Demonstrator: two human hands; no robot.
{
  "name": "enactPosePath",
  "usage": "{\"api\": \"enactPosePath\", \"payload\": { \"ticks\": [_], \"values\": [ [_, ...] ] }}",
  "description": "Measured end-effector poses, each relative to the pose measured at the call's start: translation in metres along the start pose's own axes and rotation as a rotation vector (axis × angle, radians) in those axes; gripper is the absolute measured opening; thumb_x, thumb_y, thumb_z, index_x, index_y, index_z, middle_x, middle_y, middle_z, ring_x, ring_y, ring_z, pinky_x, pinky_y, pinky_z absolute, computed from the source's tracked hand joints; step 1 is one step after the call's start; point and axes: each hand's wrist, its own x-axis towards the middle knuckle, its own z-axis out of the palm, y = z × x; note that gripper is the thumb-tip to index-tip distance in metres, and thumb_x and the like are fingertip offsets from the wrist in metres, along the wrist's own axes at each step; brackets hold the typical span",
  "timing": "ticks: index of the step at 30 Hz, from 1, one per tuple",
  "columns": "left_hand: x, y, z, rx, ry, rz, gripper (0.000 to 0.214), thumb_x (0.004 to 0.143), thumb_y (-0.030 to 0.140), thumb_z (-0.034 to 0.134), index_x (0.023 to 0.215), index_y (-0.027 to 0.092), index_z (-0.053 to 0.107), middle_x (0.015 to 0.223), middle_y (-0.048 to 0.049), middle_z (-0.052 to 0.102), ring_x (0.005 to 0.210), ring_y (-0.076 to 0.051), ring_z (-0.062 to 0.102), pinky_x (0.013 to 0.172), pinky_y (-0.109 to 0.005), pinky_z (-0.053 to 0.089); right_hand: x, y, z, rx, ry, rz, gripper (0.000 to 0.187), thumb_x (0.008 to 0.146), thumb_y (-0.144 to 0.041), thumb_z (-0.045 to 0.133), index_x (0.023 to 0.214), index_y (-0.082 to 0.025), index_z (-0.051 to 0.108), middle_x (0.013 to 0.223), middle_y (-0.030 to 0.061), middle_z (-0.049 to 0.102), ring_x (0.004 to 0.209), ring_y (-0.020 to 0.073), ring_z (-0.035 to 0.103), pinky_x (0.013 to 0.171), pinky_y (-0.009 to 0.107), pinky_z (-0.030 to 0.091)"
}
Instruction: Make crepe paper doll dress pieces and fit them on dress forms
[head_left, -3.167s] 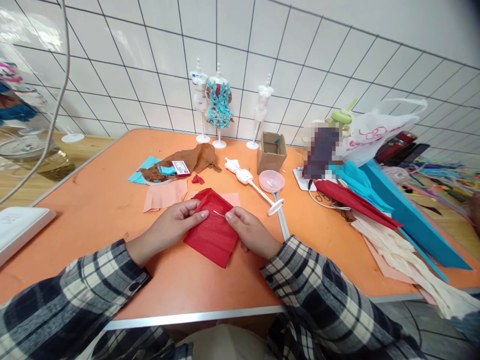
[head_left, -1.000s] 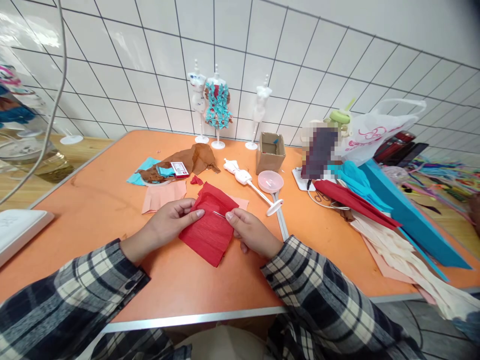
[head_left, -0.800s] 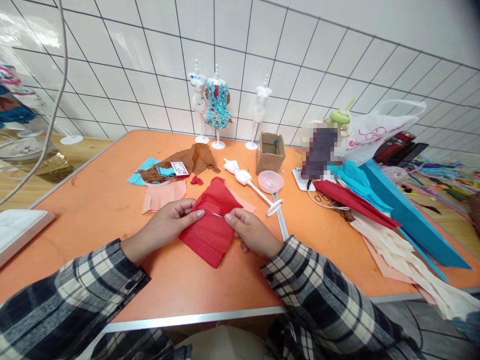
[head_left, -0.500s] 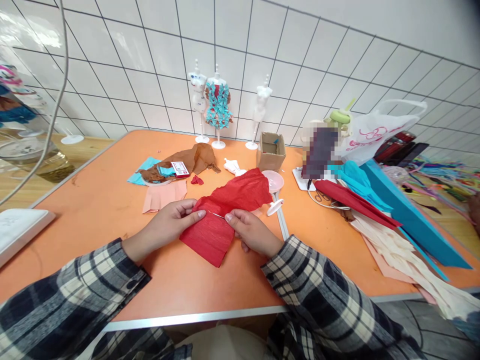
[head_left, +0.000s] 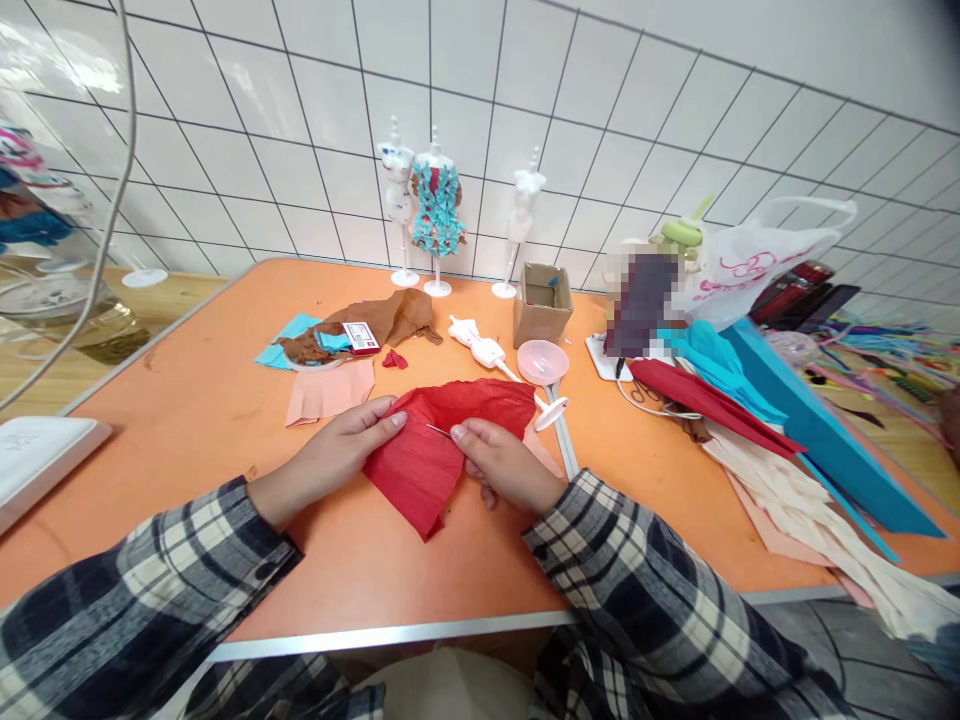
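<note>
A sheet of red crepe paper [head_left: 416, 475] is held above the table, its lower part hanging toward me. My left hand [head_left: 358, 432] pinches its left side between thumb and fingers. My right hand [head_left: 499, 460] is closed in a pinch on a thin metal needle [head_left: 439, 431], whose tip points left across the red paper. Whether the right fingers also grip the paper is hidden. Just beyond the paper lies a white miniature mannequin [head_left: 484, 350] with a round base, near a pink dish [head_left: 543, 362].
Miniature mannequins stand by the wall, one in turquoise bows [head_left: 437, 210]. A cardboard box [head_left: 541, 305] is beside them. Brown paper [head_left: 386, 318], peach paper [head_left: 330, 390] and a small card box [head_left: 361, 338] lie at left. Coloured paper rolls [head_left: 712, 405] and a plastic bag [head_left: 750, 265] lie right.
The red paper's upper part has dropped and folded toward me, uncovering more of the lying mannequin and the pink dish. Both hands stay nearly in place.
</note>
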Motion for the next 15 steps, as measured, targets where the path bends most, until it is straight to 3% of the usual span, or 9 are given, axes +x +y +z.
{"api": "enactPosePath", "payload": {
  "ticks": [6, 15],
  "values": [
    [0.001, -0.001, 0.0, 0.037, -0.019, -0.016, 0.043, 0.079, 0.052, 0.069, 0.106, 0.019, 0.068, 0.092, -0.0049, 0.074, 0.076, -0.019, 0.067, 0.067, -0.026, 0.054, -0.001, -0.004, 0.002, -0.049, 0.024, -0.029, 0.035, 0.092, -0.056, 0.044, 0.089, -0.022, 0.05, 0.063, -0.007, 0.038, 0.041, 0.0064, 0.039, 0.029, 0.015, 0.037],
    [0.001, -0.004, 0.003, -0.14, -0.018, -0.056, 0.047, 0.077, 0.046, 0.073, 0.117, 0.023, 0.064, 0.099, -0.0058, 0.075, 0.078, -0.02, 0.07, 0.067, -0.027, 0.056, -0.003, -0.011, 0.005, -0.004, 0.034, 0.034, 0.033, 0.094, -0.053, 0.041, 0.083, -0.021, 0.043, 0.059, -0.0085, 0.036, 0.036, 0.0056, 0.035, 0.029, 0.016, 0.037]
  ]
}}
